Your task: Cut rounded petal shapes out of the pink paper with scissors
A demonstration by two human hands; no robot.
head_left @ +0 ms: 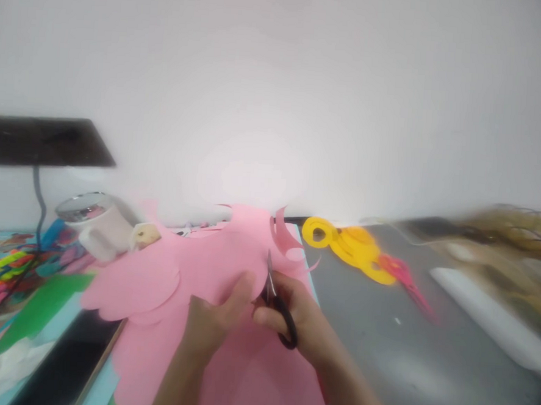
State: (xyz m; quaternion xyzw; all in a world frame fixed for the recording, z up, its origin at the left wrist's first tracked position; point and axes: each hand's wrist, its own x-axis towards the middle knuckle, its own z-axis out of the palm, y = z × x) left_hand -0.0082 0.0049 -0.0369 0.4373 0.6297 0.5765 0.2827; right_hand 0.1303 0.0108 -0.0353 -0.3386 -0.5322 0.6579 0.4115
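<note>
My right hand [294,308] grips a pair of scissors [286,319] with black handles, its blades pointing up along the edge of a pink paper sheet [230,255]. That sheet has curved cut edges, and thin curled strips rise at its far right side. The fingers of my left hand [227,310] pinch the sheet just left of the scissors. Below and to the left lie several more pink paper pieces [132,282] with scalloped, rounded outlines, partly overlapping. More pink paper spreads under both forearms.
Right of the pink paper, yellow paper shapes [354,247] and pink-handled scissors [409,284] lie on the grey table [380,356]. A white mug [106,226], colourful small items [7,269] and a black flat object [68,361] are at left. A white strip [488,313] lies at right.
</note>
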